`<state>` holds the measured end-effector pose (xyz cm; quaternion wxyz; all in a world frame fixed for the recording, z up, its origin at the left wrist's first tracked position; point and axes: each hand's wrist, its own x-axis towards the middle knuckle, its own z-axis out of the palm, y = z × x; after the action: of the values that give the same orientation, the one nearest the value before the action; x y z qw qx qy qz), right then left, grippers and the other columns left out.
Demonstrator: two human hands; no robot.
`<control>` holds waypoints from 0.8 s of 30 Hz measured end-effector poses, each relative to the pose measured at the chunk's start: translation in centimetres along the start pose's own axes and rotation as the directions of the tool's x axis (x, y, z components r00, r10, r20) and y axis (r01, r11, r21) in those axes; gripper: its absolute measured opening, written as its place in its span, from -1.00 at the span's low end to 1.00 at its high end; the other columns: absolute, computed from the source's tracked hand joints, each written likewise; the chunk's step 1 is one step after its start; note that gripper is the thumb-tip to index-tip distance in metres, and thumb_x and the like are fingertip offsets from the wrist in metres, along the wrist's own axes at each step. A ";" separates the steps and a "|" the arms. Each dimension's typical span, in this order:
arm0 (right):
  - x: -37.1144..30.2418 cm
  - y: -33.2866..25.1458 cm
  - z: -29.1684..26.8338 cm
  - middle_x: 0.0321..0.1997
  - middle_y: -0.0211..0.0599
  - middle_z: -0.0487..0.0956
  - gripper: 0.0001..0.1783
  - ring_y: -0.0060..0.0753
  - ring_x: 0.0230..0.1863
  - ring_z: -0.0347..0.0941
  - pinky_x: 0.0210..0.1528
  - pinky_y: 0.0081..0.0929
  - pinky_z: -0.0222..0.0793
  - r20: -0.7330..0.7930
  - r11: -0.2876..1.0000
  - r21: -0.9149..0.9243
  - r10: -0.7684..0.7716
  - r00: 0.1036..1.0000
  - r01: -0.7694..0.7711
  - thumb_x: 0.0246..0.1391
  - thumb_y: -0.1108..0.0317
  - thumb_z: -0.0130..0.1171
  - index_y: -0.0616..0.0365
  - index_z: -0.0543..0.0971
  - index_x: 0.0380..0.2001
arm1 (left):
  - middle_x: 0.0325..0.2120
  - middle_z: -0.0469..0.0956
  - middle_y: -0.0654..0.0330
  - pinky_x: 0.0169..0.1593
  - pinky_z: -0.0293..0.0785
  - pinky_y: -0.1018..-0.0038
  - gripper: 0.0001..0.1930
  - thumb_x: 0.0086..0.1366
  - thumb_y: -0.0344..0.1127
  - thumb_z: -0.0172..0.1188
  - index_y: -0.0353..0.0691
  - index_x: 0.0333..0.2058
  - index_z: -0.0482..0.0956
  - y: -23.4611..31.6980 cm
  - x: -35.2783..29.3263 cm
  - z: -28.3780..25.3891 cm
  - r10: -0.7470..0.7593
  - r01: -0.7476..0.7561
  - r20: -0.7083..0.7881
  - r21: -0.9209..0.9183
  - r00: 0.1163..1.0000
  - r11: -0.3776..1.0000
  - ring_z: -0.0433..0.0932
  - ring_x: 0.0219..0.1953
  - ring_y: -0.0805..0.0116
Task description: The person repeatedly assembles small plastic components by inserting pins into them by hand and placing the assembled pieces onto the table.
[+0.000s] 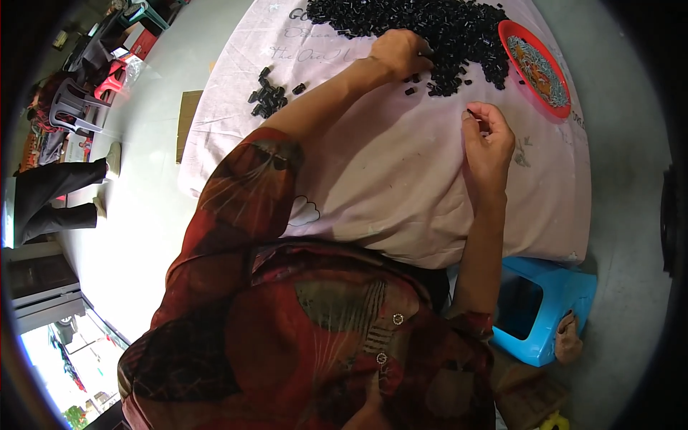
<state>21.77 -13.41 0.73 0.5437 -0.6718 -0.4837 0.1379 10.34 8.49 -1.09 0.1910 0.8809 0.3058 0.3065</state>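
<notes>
A large heap of small black plastic pieces (459,43) spreads over the far part of the table. My left hand (400,54) reaches to the near edge of the heap, its fingers curled down among the pieces; what they hold is hidden. Nearer me and to the right, my right hand (489,140) is raised over the cloth with thumb and forefinger pinched. A tiny dark piece (470,112) shows at those fingertips, too small to name more exactly. To the left, a small separate group of black pieces (268,99) lies beyond my left forearm.
A red oval tray (506,32) with small silvery metal parts and some orange ones stands at the table's right edge. A pale pink cloth (387,165) covers the table. A blue plastic stool (582,287) is below right. At left, a person's legs (61,179) and a grey chair (68,106).
</notes>
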 end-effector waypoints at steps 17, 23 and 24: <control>-0.4 -0.6 0.4 -0.33 -0.50 0.53 -0.82 -0.71 -0.35 0.31 -0.25 -0.67 0.29 0.036 1.000 0.013 0.020 0.999 -0.020 0.15 0.46 0.16 0.29 0.58 -0.18 | -0.30 0.69 0.20 -0.02 0.55 0.30 -0.67 0.03 -0.08 0.36 0.08 -0.18 0.72 1.0 0.3 -0.6 -0.017 -0.004 0.240 0.084 0.971 0.996 0.65 -0.17 0.15; -0.5 -0.7 0.2 -0.30 -0.46 0.56 -0.80 -0.68 -0.32 0.36 -0.20 -0.65 0.32 0.014 1.000 0.019 0.010 1.000 -0.010 0.16 0.45 0.16 0.30 0.58 -0.17 | -0.56 0.61 0.18 -0.39 0.48 0.48 -0.81 0.19 -0.21 0.34 -0.15 -0.28 0.69 -0.2 -0.8 -2.6 0.002 0.015 0.077 -0.231 0.997 0.973 0.54 -0.53 0.46; -0.4 -0.6 0.2 -0.30 -0.44 0.57 -0.80 -0.67 -0.31 0.38 -0.18 -0.65 0.33 0.010 0.999 0.032 0.002 1.000 -0.002 0.16 0.44 0.16 0.30 0.58 -0.16 | -0.56 0.60 0.23 -0.40 0.44 0.53 -0.81 0.22 -0.18 0.33 -0.14 -0.28 0.69 0.1 -0.9 -3.4 -0.072 0.101 0.127 -0.242 0.989 0.965 0.49 -0.53 0.55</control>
<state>21.12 -13.70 1.08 0.5519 -0.6627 -0.4837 0.1496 7.61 8.31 1.06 0.3304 0.8524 0.2917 0.2815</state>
